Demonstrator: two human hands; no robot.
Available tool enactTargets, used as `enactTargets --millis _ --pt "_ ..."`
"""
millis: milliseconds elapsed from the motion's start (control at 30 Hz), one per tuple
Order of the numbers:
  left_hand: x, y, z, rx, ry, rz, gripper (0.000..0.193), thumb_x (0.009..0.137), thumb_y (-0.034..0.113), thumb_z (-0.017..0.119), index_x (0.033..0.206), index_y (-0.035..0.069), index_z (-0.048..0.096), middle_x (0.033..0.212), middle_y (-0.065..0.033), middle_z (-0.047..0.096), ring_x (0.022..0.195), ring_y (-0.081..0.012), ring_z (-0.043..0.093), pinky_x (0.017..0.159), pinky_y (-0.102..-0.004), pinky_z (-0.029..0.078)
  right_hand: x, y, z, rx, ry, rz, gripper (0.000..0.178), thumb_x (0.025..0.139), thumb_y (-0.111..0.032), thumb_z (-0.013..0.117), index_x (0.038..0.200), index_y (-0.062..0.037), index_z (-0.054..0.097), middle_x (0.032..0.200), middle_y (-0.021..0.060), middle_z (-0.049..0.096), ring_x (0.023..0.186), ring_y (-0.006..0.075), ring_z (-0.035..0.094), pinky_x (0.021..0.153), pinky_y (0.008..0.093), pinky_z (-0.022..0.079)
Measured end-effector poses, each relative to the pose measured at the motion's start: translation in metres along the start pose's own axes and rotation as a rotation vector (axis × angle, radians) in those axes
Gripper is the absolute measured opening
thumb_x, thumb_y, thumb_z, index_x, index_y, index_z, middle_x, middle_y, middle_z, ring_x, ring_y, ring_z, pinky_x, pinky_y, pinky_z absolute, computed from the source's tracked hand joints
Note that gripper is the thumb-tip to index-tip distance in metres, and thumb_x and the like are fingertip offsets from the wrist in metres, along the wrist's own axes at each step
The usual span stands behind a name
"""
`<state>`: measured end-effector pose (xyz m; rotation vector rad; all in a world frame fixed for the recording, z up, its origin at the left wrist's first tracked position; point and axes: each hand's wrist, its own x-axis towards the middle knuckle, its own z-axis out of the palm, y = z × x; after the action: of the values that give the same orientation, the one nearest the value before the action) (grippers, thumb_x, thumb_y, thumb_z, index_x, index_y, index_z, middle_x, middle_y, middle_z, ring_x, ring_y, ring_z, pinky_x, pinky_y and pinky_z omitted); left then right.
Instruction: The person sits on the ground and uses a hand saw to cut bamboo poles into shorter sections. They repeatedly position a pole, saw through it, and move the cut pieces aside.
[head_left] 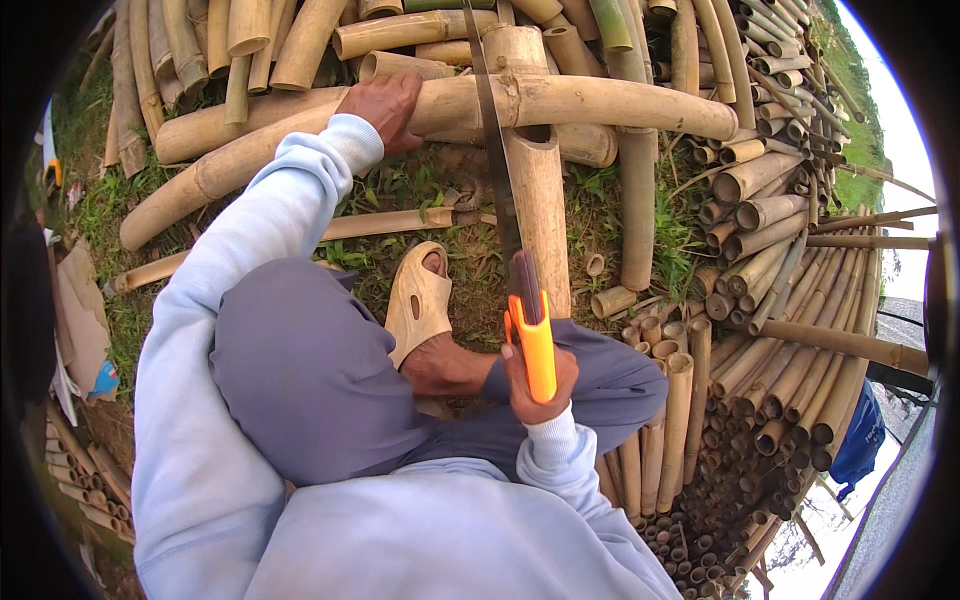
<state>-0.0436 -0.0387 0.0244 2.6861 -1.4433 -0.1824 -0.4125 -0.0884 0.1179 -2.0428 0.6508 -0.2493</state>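
One saw (505, 195), upper centre, blade crossing one long bamboo pole (610, 104) at the top. One right hand (563, 378), centre, fingers wrapped round the saw's handle. One left hand (385, 108), upper left of centre, fingers curled over the pole. One sandal (418, 305), mid-frame.

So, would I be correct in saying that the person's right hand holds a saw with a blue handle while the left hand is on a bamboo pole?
Not quite: the saw has an orange and dark handle, not a blue one, as the head view shows.
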Motion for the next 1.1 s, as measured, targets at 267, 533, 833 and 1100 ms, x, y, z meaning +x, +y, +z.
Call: enactTargets --millis 267,533,833,1100 --pt "0.014 0.003 0.003 -0.041 0.08 0.039 0.065 0.07 0.036 0.088 0.114 0.004 0.054 0.111 -0.0196 0.068 0.105 -0.0368 0.068 0.094 -0.0438 0.055 0.131 0.002 0.009 0.206 0.045 0.04 0.016 0.095 -0.007 0.073 0.106 0.0036 0.071 0.074 0.0023 0.066 0.068 0.008 0.06 0.062 0.0261 0.048" --pt "0.01 -0.007 0.005 -0.057 0.012 0.01 0.066 0.068 0.033 0.089 0.114 0.005 0.053 0.111 -0.0193 0.069 0.106 -0.0393 0.068 0.093 -0.0456 0.055 0.128 -0.014 0.031 0.255 0.192 -0.012 0.023 0.094 -0.008 0.075 0.113 0.0046 0.07 0.085 0.0054 0.071 0.075 0.0086 0.063 0.07 0.0254 0.051" --pt "0.006 -0.007 0.009 -0.012 0.074 0.055 0.063 0.075 0.041 0.087 0.111 0.002 0.055 0.111 -0.0213 0.071 0.105 -0.037 0.071 0.093 -0.0427 0.058 0.076 -0.003 -0.002 -0.049 0.221 -0.2 0.015 0.088 -0.001 0.074 0.102 0.0046 0.07 0.072 0.0112 0.066 0.056 0.0219 0.065 0.055 0.0308 0.048" --pt "0.01 -0.007 0.006 -0.038 0.036 0.019 0.062 0.07 0.036 0.086 0.112 0.004 0.054 0.107 -0.0204 0.07 0.104 -0.0401 0.069 0.092 -0.0455 0.056 0.063 0.024 0.014 0.024 0.197 -0.141 0.026 0.089 -0.002 0.073 0.113 0.0056 0.071 0.081 0.0149 0.071 0.063 0.0237 0.069 0.059 0.0311 0.051"
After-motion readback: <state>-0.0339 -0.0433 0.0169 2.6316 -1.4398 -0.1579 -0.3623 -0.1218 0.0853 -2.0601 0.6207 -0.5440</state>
